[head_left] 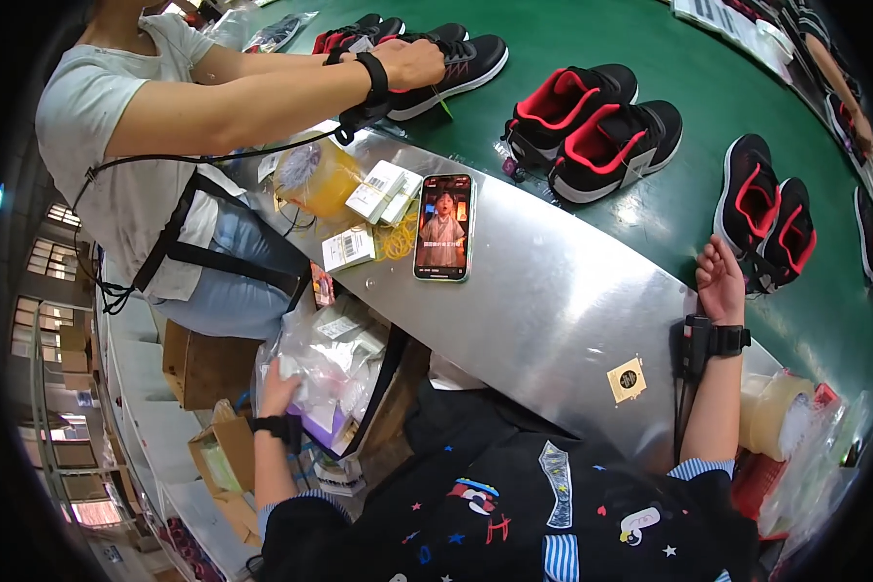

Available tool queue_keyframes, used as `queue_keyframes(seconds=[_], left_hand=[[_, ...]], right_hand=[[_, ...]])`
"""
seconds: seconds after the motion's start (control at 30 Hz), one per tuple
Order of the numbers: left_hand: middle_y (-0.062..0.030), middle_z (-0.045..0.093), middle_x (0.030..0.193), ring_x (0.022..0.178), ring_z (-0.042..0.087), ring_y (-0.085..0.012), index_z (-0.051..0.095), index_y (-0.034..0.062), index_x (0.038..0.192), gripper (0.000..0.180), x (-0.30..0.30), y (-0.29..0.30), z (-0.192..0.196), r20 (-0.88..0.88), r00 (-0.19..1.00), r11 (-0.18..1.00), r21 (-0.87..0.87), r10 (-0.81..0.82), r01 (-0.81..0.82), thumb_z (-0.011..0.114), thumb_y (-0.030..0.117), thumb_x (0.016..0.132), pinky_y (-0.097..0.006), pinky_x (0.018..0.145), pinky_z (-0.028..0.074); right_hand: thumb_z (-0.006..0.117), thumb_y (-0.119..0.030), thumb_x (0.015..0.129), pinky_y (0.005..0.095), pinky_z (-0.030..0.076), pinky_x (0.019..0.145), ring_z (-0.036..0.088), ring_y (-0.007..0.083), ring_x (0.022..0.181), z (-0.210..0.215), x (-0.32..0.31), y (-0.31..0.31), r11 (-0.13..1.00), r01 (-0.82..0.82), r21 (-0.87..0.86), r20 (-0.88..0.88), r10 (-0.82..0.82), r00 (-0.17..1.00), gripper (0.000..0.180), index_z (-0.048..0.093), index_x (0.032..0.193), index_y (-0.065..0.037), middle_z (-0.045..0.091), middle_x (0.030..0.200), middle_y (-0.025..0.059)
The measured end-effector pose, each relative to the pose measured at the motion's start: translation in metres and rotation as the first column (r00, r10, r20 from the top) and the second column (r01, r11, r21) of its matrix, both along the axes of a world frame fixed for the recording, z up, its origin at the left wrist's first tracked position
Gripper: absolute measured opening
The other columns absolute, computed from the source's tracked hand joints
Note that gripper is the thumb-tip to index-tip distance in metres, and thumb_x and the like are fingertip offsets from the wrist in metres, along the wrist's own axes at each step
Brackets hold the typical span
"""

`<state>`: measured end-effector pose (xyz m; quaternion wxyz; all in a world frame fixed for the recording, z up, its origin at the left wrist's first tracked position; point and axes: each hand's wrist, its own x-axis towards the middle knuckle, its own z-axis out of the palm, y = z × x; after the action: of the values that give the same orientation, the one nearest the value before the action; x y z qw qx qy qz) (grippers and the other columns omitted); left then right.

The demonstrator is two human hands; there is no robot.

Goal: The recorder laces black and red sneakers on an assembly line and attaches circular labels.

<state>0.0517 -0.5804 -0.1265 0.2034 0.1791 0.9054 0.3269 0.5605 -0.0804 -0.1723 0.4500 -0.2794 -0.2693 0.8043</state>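
At the left, my left hand (277,390) reaches in among clear plastic bags (335,364) in a dark-edged container beside the bench. Its fingers are closed at a whitish bit that I cannot make out. My right hand (720,281) rests at the edge of the green belt, fingers loosely curled and apart, with nothing in them. Just beyond its fingertips stands a pair of black sneakers (744,184) with red linings. Another black and red pair (616,150), a tag hanging from one shoe, stands farther up the belt.
A phone (443,228) lies on the metal bench (543,310) beside small white label stacks (378,191), yellow rubber bands (395,241) and a tape roll (315,177). A co-worker's hand (412,64) handles sneakers at the upper left. Another tape roll (776,415) sits by my right forearm.
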Motion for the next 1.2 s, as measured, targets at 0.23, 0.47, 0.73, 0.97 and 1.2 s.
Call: queue_keyframes(seconds=[0.23, 0.47, 0.73, 0.97, 1.2], left_hand=[[-0.0177, 0.061, 0.094, 0.074, 0.063, -0.0271, 0.043, -0.0016, 0.119, 0.053, -0.009, -0.042, 0.085, 0.425, 0.905, 0.893, 0.413, -0.017, -0.177, 0.051, 0.022, 0.072, -0.036, 0.064, 0.054], [-0.0189, 0.052, 0.117, 0.104, 0.055, -0.0287, 0.023, 0.0004, 0.137, 0.076, 0.103, 0.172, 0.077, 0.659, 0.274, 0.675, 0.736, -0.701, -0.044, 0.05, 0.048, 0.084, -0.048, 0.091, 0.043], [-0.0127, 0.051, 0.117, 0.102, 0.055, -0.0229, 0.03, -0.0013, 0.134, 0.067, 0.211, 0.294, 0.036, 0.591, -0.1, 0.588, 0.806, -0.8, 0.061, 0.053, 0.04, 0.086, -0.038, 0.087, 0.047], [-0.0144, 0.051, 0.117, 0.101, 0.054, -0.027, 0.033, 0.0013, 0.132, 0.055, 0.261, 0.315, 0.039, 0.692, -0.09, 0.691, 0.721, -0.716, 0.049, 0.033, 0.041, 0.094, -0.038, 0.086, 0.047], [-0.0138, 0.049, 0.119, 0.11, 0.05, -0.0257, 0.024, 0.0053, 0.138, 0.052, 0.255, 0.312, 0.037, 0.624, -0.277, 0.657, 0.753, -0.731, -0.037, 0.029, 0.036, 0.097, -0.039, 0.09, 0.045]], right_hand=[[0.048, -0.021, 0.093, 0.0183, 0.035, 0.051, 0.046, 0.0062, 0.065, 0.0, -0.005, 0.0, 1.0, -0.003, 0.024, -0.003, 0.003, 1.0, 0.02, 0.057, 0.103, -0.006, 0.055, 0.08, -0.0012], [0.051, -0.022, 0.091, 0.0168, 0.036, 0.05, 0.046, 0.004, 0.061, 0.022, -0.013, -0.017, 0.993, 0.004, 0.115, 0.189, -0.026, 0.982, 0.02, 0.056, 0.102, -0.006, 0.055, 0.079, -0.0012], [0.055, -0.012, 0.084, 0.0212, 0.041, 0.054, 0.053, 0.0066, 0.067, 0.102, -0.035, -0.119, 0.838, -0.226, 0.497, 0.622, -0.162, 0.766, 0.016, 0.058, 0.097, -0.003, 0.059, 0.078, 0.0004], [0.07, -0.018, 0.069, 0.0332, 0.046, 0.069, 0.056, 0.0259, 0.078, 0.108, -0.062, -0.172, 0.525, -0.412, 0.745, 0.662, -0.503, 0.556, 0.038, 0.057, 0.104, -0.007, 0.056, 0.091, 0.0105], [0.075, -0.022, 0.063, 0.0364, 0.044, 0.078, 0.052, 0.029, 0.091, 0.11, -0.073, -0.165, 0.44, -0.412, 0.798, 0.603, -0.587, 0.54, 0.052, 0.056, 0.109, -0.006, 0.054, 0.101, 0.0111]])
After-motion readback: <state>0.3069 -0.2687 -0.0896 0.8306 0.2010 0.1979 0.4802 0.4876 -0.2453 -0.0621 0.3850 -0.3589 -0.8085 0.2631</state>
